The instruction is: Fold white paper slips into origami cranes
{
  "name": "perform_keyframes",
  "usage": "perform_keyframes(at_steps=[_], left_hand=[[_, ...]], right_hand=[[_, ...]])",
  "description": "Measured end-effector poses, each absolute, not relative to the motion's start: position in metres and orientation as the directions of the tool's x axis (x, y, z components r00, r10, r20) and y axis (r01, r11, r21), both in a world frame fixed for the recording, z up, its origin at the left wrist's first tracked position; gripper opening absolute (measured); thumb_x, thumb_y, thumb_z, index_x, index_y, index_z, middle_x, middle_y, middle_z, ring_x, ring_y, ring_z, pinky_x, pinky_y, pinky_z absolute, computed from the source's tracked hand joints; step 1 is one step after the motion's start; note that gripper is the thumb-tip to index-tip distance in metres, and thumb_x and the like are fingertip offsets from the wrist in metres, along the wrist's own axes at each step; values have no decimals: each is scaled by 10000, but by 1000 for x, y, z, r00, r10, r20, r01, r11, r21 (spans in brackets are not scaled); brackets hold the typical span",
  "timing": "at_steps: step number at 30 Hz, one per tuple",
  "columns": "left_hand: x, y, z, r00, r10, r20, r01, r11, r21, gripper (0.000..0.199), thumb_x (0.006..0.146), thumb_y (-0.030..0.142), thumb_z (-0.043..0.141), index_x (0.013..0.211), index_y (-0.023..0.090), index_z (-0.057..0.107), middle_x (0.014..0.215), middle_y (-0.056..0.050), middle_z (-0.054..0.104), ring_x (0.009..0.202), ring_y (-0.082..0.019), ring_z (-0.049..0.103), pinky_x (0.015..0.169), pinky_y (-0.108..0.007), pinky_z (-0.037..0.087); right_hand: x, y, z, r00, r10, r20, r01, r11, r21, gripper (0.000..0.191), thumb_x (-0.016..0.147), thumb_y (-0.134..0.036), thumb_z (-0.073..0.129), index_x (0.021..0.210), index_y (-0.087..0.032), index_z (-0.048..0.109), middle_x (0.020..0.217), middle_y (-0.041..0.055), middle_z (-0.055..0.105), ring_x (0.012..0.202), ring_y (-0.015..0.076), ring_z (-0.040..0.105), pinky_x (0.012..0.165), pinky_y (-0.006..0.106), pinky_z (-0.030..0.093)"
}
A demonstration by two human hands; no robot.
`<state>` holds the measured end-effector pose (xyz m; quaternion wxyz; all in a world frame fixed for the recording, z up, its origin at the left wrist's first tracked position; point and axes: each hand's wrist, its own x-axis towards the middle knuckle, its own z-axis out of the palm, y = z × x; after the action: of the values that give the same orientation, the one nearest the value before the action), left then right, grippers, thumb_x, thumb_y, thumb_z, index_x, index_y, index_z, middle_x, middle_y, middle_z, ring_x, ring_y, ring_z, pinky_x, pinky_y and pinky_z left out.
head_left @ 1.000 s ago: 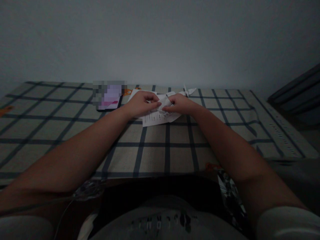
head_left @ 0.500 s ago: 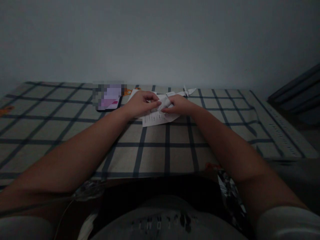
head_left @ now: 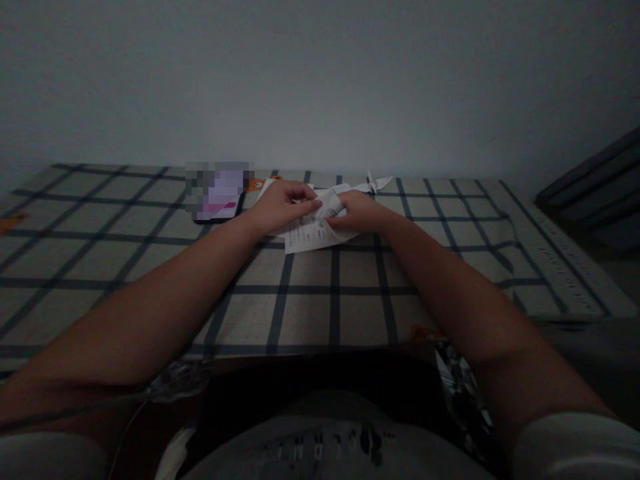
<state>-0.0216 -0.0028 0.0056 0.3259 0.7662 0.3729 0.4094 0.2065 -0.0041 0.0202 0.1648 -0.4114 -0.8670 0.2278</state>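
Narrow grips of my left hand [head_left: 283, 205] and right hand [head_left: 361, 211] hold the creased paper [head_left: 331, 202] between them. Across the checked table [head_left: 309, 317], I see that paper toward the far edge, right of the phone [head_left: 223, 193].

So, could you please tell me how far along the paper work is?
The twisted paper tip looks already shaped. The creased paper is in progress, between the left hand and right hand. The printed sheet beneath lies mostly flat, perhaps left to fold; I cannot tell.
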Motion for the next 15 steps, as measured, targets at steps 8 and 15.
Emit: perform_keyframes(at_steps=[8,15], left_hand=[[-22,-4,7,370,859,355,356,-484,800,243,752,415,765,762,177,719,714,-22,680,636,-120,555,578,-247,433],[-24,1,5,304,867,395,403,-493,771,241,775,416,757,800,178,725,757,-26,698,688,-140,593,631,-267,468]], right_hand=[[206,-4,21,-617,785,54,632,535,-561,270,853,-325,717,992,-96,749,954,104,765,803,189,643,764,307,475],[206,4,15,-563,805,186,572,542,-616,316,847,-374,739,1011,-105,719,1011,112,734,876,204,622,795,329,488]])
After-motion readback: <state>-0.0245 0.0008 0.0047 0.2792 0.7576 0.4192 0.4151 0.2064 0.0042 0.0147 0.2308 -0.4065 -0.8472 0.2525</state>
